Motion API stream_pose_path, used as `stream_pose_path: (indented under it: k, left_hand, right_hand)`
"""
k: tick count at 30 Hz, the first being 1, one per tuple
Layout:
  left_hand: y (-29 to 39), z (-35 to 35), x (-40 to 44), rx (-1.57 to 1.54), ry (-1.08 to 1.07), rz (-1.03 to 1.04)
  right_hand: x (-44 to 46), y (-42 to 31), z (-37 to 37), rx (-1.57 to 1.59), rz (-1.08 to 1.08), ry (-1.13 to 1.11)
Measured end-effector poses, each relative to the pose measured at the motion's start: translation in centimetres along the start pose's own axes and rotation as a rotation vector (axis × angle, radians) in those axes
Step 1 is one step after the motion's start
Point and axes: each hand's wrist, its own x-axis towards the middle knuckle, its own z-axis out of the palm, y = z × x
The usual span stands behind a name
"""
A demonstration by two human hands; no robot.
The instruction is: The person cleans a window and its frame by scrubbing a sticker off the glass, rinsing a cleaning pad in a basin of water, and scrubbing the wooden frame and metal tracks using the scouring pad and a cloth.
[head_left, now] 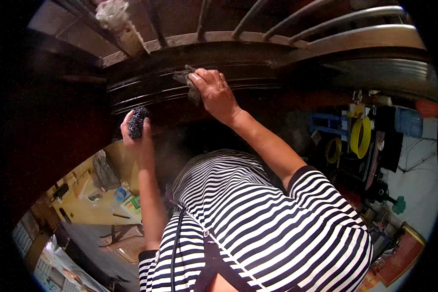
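Note:
My left hand point(129, 136) is closed around a dark, glittery scouring pad point(138, 121), just below the lower edge of a dark, glossy wooden board point(155, 86). Light streaks shine along the board's grooves. Higher up, my right hand point(215, 93) pinches a crumpled grey rag point(185, 79) against the board's face. Part of the rag hangs below the fingers.
Metal bars point(203, 19) rise behind a rail above the board. Bottom left, a yellowish table point(90, 214) carries small items. On the right, yellow rings point(359, 137) and a blue rack point(331, 125) are near a pale wall.

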Motion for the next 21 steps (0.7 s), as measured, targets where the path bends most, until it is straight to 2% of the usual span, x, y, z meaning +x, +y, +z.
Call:
stream_pose_path:
  k: [2,4,6,8,9,12,13,16,17,20,21]
  left_hand:
    - [1.0,0.1,0.0,-0.068,-0.049,-0.096]
    - [0.6,-0.1,0.1,-0.091,-0.056,-0.070]
    - [0.3,-0.4,-0.1,-0.088,-0.054,-0.067]
    - [-1.1,-0.2,-0.5,-0.204,-0.073,-0.132]
    - [-1.5,-0.1,-0.6,-0.214,-0.081,-0.151]
    - [-1.2,0.2,-1.0,-0.268,-0.094,-0.173]
    - [-1.1,0.4,-1.0,-0.292,-0.090,-0.176]
    - [-0.7,-0.1,-1.0,-0.277,-0.072,-0.183]
    - [-0.5,-0.5,-0.9,-0.260,-0.062,-0.176]
    - [-0.8,-1.2,-0.6,-0.232,-0.025,-0.162]
    - [-1.0,-1.5,-0.7,-0.216,-0.013,-0.155]
  right_hand:
    - [0.7,2.0,-1.8,-0.141,-0.061,0.117]
    - [-0.1,6.3,-3.1,-0.382,0.105,0.158]
    - [-2.8,10.9,-2.9,-0.624,0.381,0.017]
    - [-3.3,11.3,-3.7,-0.474,0.689,-0.224]
    - [-3.0,11.4,-3.7,-0.365,0.802,-0.259]
    - [-3.0,12.7,-5.6,-0.323,0.595,-0.353]
    - [-3.4,12.6,-5.7,-0.325,0.515,-0.285]
    - [-3.5,10.5,-8.9,-0.260,0.770,-0.233]
    - [-5.9,12.4,-6.9,-0.440,0.546,-0.253]
    - [-6.1,12.4,-4.7,-0.471,0.677,-0.375]
    - [-5.4,12.0,-4.2,-0.436,0.618,-0.395]
